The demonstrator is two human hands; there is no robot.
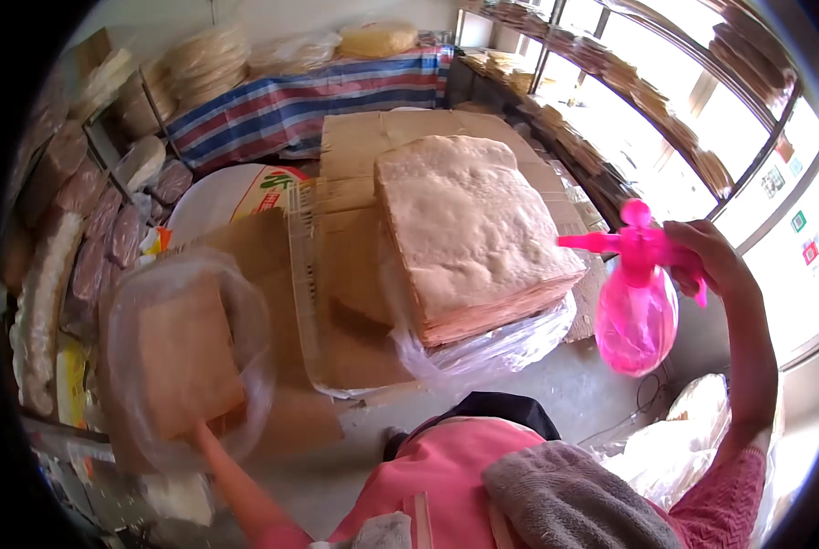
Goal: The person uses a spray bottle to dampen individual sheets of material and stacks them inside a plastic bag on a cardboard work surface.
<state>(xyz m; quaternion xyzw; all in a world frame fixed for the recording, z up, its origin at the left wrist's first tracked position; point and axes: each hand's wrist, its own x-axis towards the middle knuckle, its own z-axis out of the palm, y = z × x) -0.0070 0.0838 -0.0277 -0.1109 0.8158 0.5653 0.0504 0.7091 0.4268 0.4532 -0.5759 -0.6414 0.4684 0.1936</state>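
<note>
My right hand (pixel 699 257) is wrapped around the handle of a bright pink pump spray bottle (pixel 637 322). Its nozzle points left, over the right side of a thick stack of pale, square, thin sheets (pixel 471 219) that look like food sheets. Clear plastic film (pixel 491 353) lies crumpled under this stack. At the left, my left hand (pixel 198 431) is at the lower edge of a smaller brown stack (pixel 186 357) inside an open clear plastic bag (pixel 255 343). Blur and the stack hide its fingers, so their grip is unclear.
Flattened cardboard (pixel 354 240) lies under the large stack. A white round container lid (pixel 210 195) stands behind the bag. Metal shelves (pixel 639 96) line the right, packed goods (pixel 100 226) the left. Plastic-wrapped items (pixel 690 425) lie at lower right.
</note>
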